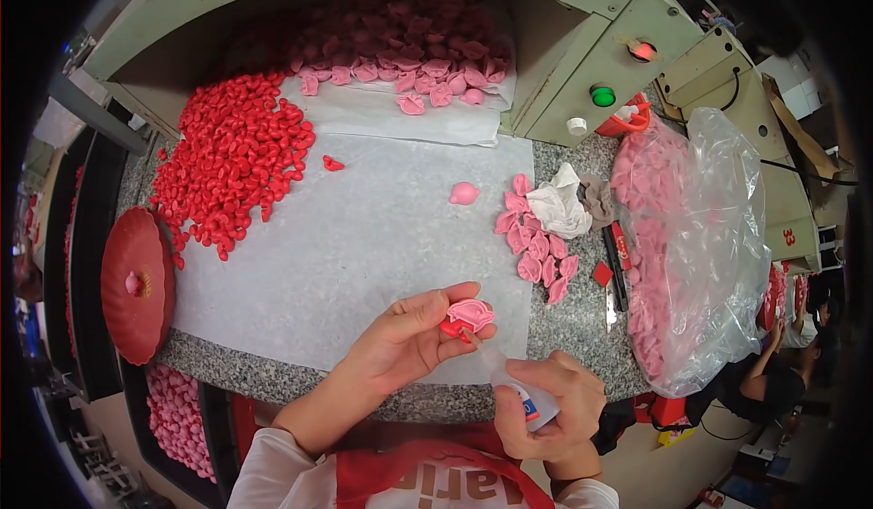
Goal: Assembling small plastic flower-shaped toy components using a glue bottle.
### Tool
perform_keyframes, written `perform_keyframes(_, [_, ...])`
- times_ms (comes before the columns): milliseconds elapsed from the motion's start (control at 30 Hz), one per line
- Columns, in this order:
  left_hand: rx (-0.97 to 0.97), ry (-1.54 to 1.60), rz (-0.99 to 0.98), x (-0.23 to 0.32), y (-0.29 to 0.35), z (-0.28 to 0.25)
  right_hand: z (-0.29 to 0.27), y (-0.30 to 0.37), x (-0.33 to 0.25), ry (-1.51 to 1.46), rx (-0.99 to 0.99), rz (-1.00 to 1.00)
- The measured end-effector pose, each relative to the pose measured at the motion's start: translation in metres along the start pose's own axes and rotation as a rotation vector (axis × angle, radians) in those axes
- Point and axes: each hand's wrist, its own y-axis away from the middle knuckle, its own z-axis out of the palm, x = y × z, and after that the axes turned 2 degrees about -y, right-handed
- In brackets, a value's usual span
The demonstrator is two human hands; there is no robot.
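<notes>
Above the near edge of the bench, my left hand (400, 338) is closed, its fingertips pinching a small pink leaf-edged moulded piece (471, 312). A small glossy red piece (452, 329) sits against its lower side in the same fingers. My right hand (566, 404) is wrapped round a translucent squeeze bottle (498, 374) with a blue and white label. The bottle's nozzle points up at the red and pink pieces, close to or touching them; I cannot tell which. Just beyond lie a loose pink piece (464, 193) and a cluster of pink pieces (536, 245).
White paper (300, 263) covers the granite bench. A red pile (227, 163) and a scalloped red dish (136, 304) are at left. More pink pieces (441, 68) fill the green metal housing (573, 72). At right lie a white cloth (557, 201), a black marker (618, 277) and a plastic bag (714, 263).
</notes>
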Motion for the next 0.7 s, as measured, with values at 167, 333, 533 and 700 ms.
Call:
perform_keyframes(167, [0.0, -0.004, 0.002, -0.0001, -0.0001, -0.0003, 0.0004, -0.0009, -0.001, -0.013, -0.005, 0.007])
perform_keyframes(333, [-0.001, 0.004, -0.009, -0.0007, -0.0004, 0.0002, -0.0005, -0.0018, -0.0016, -0.004, -0.003, 0.009])
perform_keyframes(533, [0.014, 0.018, -0.008, -0.001, -0.0008, 0.0003, 0.0005, -0.0019, -0.0006, -0.016, -0.008, 0.012])
perform_keyframes(700, [0.013, 0.017, -0.005, -0.0008, -0.0005, 0.0019, 0.0003, -0.0032, -0.0011, -0.004, -0.012, -0.005])
